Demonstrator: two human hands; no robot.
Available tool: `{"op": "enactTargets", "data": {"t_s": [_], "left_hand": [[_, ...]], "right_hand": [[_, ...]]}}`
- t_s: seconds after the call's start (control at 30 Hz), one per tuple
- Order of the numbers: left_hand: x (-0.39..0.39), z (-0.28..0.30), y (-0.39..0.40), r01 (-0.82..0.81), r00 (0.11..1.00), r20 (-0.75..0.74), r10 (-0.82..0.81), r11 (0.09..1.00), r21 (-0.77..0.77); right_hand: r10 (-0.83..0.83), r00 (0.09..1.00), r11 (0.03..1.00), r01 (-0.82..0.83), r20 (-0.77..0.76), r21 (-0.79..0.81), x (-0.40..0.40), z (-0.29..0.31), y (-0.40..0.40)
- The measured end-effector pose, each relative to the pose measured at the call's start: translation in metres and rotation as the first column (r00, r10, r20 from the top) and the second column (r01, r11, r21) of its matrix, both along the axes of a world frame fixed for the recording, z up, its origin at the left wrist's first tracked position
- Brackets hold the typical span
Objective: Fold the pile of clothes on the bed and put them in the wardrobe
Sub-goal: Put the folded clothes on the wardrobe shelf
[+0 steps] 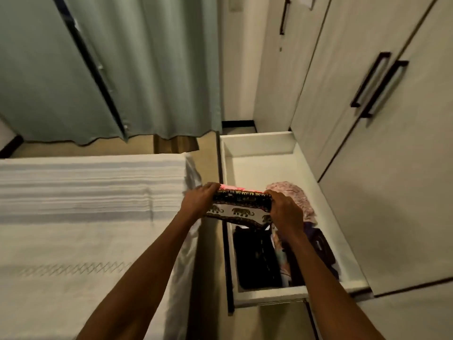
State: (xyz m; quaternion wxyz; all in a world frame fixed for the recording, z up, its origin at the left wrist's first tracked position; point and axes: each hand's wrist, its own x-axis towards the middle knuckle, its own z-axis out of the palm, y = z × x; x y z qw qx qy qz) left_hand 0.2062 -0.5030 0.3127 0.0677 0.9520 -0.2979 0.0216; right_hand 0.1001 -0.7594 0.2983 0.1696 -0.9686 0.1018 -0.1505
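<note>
Fingers [210, 186] of both hands curl round a folded elephant-print garment [241, 207] over the open drawer [257, 141], already part-filled; bed [85, 204] shows no pile, probably near done.

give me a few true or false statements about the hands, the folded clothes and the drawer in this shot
1. Both hands hold the folded elephant-print garment, the left hand at one end and the right hand at the other. True.
2. The white wardrobe drawer is pushed shut. False: it is pulled out and open.
3. A folded black garment lies in the drawer's near part. True.
4. The drawer's far end is packed with clothes. False: its far part shows bare white bottom.
5. The pale pink crumpled garment lies on the white bed. False: it is in the drawer.
</note>
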Motion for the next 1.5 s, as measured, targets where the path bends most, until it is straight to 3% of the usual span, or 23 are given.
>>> {"op": "enactTargets", "data": {"t_s": [0.1,0.37,0.53,0.77,0.9,1.07,1.13,1.23,1.3,1.33,1.4,1.5], "left_hand": [[0.038,-0.007,-0.062,0.151,0.988,-0.037,-0.150,0.988,0.035],[0.139,-0.058,-0.167,0.386,0.917,-0.157,-0.366,0.914,0.124],[0.226,-0.106,-0.195,0.561,0.815,-0.306,-0.492,0.802,0.205],[0.322,-0.136,-0.231,0.725,0.687,-0.360,-0.631,0.625,0.290],[0.349,-0.144,-0.256,0.764,0.645,-0.312,-0.697,0.591,0.260],[0.375,-0.176,-0.270,0.809,0.575,-0.234,-0.784,0.588,0.020],[0.387,-0.204,-0.263,0.835,0.515,-0.239,-0.823,0.545,-0.079],[0.406,-0.259,-0.244,0.828,0.513,-0.400,-0.760,0.560,-0.002],[0.409,-0.287,-0.227,0.875,0.431,-0.599,-0.675,0.474,0.095],[0.407,-0.297,-0.218,0.909,0.396,-0.661,-0.637,0.375,0.183],[0.399,-0.306,-0.196,0.884,0.465,-0.726,-0.507,0.305,0.354],[0.387,-0.305,-0.179,0.843,0.525,-0.741,-0.418,0.373,0.387]], "right_hand": [[-0.165,0.986,0.986,0.166,-0.014,0.030,0.000,-0.015,-0.041],[-0.371,0.915,0.920,0.386,-0.159,0.074,0.030,-0.073,-0.081],[-0.468,0.816,0.845,0.525,-0.339,0.098,0.081,-0.120,-0.066],[-0.536,0.671,0.754,0.653,-0.513,0.067,0.153,-0.139,-0.048],[-0.644,0.630,0.698,0.716,-0.434,0.005,0.179,-0.145,-0.051],[-0.752,0.610,0.649,0.751,-0.250,-0.119,0.191,-0.167,-0.044],[-0.728,0.630,0.676,0.725,-0.270,-0.132,0.194,-0.184,-0.033],[-0.608,0.682,0.770,0.632,-0.407,-0.091,0.202,-0.224,-0.006],[-0.454,0.656,0.806,0.591,-0.604,0.037,0.208,-0.251,0.013],[-0.338,0.605,0.800,0.588,-0.721,0.118,0.211,-0.260,0.019],[-0.065,0.522,0.761,0.577,-0.851,0.296,0.217,-0.272,0.033],[-0.061,0.544,0.674,0.641,-0.837,0.368,0.228,-0.266,0.041]]}}
